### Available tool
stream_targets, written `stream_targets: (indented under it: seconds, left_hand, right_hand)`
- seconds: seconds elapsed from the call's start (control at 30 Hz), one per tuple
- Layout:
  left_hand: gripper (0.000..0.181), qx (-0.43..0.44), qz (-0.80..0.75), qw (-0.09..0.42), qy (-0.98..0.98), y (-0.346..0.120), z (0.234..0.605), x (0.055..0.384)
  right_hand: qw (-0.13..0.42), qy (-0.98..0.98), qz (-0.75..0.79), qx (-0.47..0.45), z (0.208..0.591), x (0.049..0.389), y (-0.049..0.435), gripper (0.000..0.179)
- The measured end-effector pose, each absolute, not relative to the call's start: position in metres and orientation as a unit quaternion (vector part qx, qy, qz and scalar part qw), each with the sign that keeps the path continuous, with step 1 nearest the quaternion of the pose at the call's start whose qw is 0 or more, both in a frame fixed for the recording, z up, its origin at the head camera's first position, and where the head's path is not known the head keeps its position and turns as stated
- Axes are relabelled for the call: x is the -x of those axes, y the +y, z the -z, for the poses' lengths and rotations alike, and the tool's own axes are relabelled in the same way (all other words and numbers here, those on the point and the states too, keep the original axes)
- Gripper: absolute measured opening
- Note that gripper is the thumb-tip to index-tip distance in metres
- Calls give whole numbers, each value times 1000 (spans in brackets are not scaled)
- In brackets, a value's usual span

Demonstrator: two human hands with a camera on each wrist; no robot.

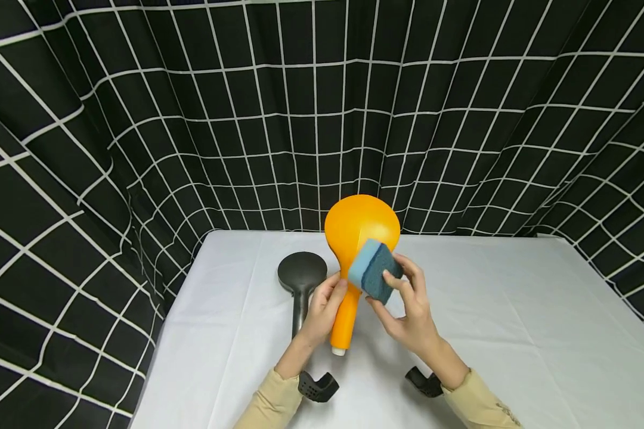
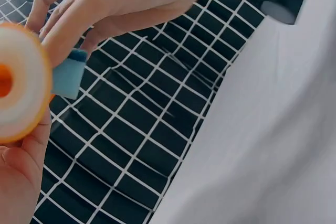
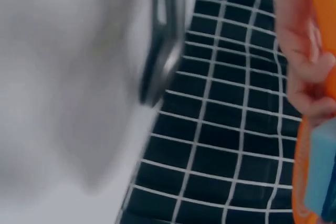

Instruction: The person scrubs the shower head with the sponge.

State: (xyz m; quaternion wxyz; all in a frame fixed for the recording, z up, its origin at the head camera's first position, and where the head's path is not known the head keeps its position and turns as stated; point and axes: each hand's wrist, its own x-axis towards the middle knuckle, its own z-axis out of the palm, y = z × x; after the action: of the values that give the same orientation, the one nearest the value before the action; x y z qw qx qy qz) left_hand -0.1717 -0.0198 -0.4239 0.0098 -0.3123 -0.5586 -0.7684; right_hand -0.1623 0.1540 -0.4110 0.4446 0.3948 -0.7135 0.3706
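Note:
An orange handheld shower head (image 1: 362, 217) is raised over the table, its round head at the top and its handle slanting down to a short white end. My left hand (image 1: 322, 313) grips it at the neck, fingers around the handle. In my right hand (image 1: 415, 313) a blue sponge (image 1: 374, 271) with a darker scouring side is pinched between thumb and fingers. The sponge overlaps the lower right of the orange head in the head view. From the left wrist, the handle's round end (image 2: 23, 90) faces the camera, with the light blue sponge (image 2: 69, 77) behind it.
A black handheld shower head (image 1: 302, 273) lies on the white-covered table (image 1: 515, 333), left of my left hand, its handle partly behind that hand. Black wrist mounts (image 1: 318, 387) sit below both wrists. Behind and beside the table hangs a black curtain (image 1: 300, 131) with a white grid.

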Motion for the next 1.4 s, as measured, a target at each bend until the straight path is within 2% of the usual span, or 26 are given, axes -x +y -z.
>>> stream_targets:
  seconds: [0.1,0.33,0.43,0.6,0.7,0.87,1.07,1.2,1.3,1.4]
  left_hand:
    - [35,321,771,12,-550,-18,425,172]
    - [37,325,785,14,-527,-23,400,161]
    - [39,317,791,12,-524,-21,403,164]
    - [28,300,789,20,-535,-15,419,170]
    - [26,293,794,22,-532,-13,425,171]
    - [33,274,816,14,-509,-14,424,172]
    - [27,241,809,24,-536,-15,424,176]
    - [28,212,822,25,-528,-12,428,179]
    - [30,174,826,23,-536,-9,435,182]
    - [32,136,824,7,-550,-5,446,186]
  right_hand:
    - [443,-714,-371,-394,407,159,153,44]
    - [364,-676,-264,-584,411,135,154,30]
    - [373,-681,-263,-573,407,140,157,31]
    - [405,-719,-327,-461,396,155,160,39]
    - [393,-731,-352,-433,396,154,159,43]
    - [352,-719,-326,-503,412,133,155,42]
    - [315,-703,-295,-566,422,106,158,38]
    - [335,-720,-352,-496,423,108,165,46]
    - [342,-775,-386,-364,423,118,176,57]
    - [316,-845,-368,-225,424,126,187,61]
